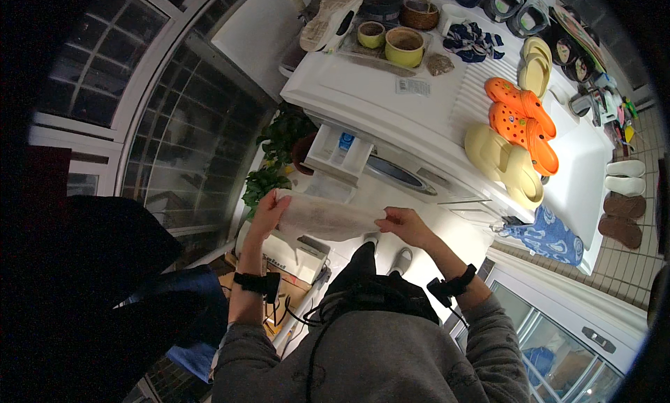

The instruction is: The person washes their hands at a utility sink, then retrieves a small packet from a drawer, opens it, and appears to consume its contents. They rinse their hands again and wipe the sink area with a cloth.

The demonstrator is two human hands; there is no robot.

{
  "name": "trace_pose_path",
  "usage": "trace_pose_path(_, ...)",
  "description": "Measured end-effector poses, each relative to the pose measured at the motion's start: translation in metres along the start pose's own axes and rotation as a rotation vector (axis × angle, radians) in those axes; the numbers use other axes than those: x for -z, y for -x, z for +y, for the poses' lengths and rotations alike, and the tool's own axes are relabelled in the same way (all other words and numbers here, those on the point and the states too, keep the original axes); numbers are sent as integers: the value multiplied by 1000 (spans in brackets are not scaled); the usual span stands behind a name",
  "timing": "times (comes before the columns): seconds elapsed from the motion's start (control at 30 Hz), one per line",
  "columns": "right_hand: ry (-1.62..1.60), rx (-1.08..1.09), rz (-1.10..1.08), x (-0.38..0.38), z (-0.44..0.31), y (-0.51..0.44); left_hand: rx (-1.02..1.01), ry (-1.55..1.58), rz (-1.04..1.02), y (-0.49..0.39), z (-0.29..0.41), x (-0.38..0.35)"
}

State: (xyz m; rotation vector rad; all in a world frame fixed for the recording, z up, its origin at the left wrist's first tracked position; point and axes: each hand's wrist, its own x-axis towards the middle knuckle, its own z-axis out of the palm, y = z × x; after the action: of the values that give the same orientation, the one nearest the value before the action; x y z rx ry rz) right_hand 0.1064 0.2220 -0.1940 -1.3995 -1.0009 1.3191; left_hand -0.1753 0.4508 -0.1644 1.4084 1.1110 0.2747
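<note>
A thin, whitish translucent sheet (327, 217), perhaps a cloth or wipe, is stretched between my two hands at waist height. My left hand (269, 214) pinches its left end, and my right hand (405, 225) grips the other end. Just beyond the sheet, the detergent drawer (335, 167) of a front-loading washing machine is pulled out, with a blue piece inside. To the right of that drawer shows the machine's round door (400, 174), partly under the counter edge.
Orange clogs (518, 120) and cream slippers (502, 165) lie beside the white sink (576, 157). Yellow-green pots (404, 47) stand on the counter (361, 89). A leafy plant (288, 133) is left of the drawer. A blue patterned cloth (555, 238) hangs over the sink's front.
</note>
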Motion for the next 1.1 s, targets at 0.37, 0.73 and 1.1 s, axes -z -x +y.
trace_pose_path(0.37,286,47,-100,-34,-26,-76,-66,-258,127,-69,32,76)
trace_pose_path(0.73,139,156,139,-42,-90,-208,-301,-439,198,-215,168,121)
trace_pose_path(1.1,149,233,564,52,-94,-179,-578,-750,74,-282,145,18)
